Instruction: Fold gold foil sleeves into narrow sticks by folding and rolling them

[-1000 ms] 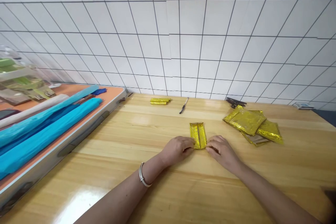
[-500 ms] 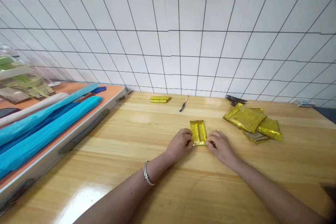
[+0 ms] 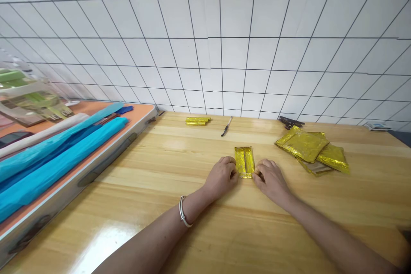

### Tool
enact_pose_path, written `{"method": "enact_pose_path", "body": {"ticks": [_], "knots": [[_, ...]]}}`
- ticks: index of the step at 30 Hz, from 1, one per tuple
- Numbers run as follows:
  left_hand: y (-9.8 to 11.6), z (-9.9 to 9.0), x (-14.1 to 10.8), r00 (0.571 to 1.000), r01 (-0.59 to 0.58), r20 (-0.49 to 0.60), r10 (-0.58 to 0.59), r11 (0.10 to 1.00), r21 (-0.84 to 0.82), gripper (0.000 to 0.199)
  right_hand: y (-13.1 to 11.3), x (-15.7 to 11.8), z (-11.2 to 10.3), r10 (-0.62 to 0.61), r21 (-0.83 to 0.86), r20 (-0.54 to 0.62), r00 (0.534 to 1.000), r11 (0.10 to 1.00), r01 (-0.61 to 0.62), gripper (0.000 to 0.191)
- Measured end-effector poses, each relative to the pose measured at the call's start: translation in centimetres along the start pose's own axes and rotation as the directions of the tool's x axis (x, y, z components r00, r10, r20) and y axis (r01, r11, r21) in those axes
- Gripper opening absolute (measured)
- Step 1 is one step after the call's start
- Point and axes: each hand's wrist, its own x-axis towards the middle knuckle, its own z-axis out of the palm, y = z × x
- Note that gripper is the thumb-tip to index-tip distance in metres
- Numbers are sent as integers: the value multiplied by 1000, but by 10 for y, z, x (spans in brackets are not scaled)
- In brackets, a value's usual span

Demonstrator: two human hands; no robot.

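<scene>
A small gold foil wrapper [image 3: 244, 160] lies flat on the wooden table, its sides folded inward with a dark gap down the middle. Along its near edge runs a narrow strip that looks folded. My left hand [image 3: 223, 175] pinches the lower left corner, fingers curled. Opposite it, my right hand [image 3: 271, 180] grips the lower right corner between thumb and fingers. The fingertips partly cover both corners. A silver bangle [image 3: 183, 212] sits on my left wrist.
Several gold foil packets [image 3: 303, 144] are piled at the right, with a black object [image 3: 290, 122] behind them. Folded gold strips [image 3: 197, 121] and a pen [image 3: 226, 126] lie near the tiled wall. Blue rolls [image 3: 80, 150] rest on an orange surface [image 3: 141, 115] at the left.
The whole view has shifted slightly, moving everything a little to the right. Both hands stay at the wrapper's near corners; the near strip appears to lie flatter now.
</scene>
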Motion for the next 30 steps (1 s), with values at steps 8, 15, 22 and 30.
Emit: {"method": "enact_pose_path", "body": {"ticks": [8, 15, 22, 30], "knots": [[16, -10, -1, 982, -151, 146, 116, 955, 255, 7, 3, -1, 3, 3, -10, -41, 999, 1000, -4, 11], [34, -15, -7, 878, -385, 408, 251, 876, 291, 13, 10, -3, 5, 14, 76, -53, 998, 997, -10, 6], [52, -7, -18, 899, -334, 405, 163, 856, 396, 16, 21, -3, 2, 21, 263, -32, 999, 965, -12, 17], [56, -10, -19, 910, -330, 379, 171, 851, 408, 21, 12, -16, -9, -82, 214, -117, 990, 971, 105, 21]]}}
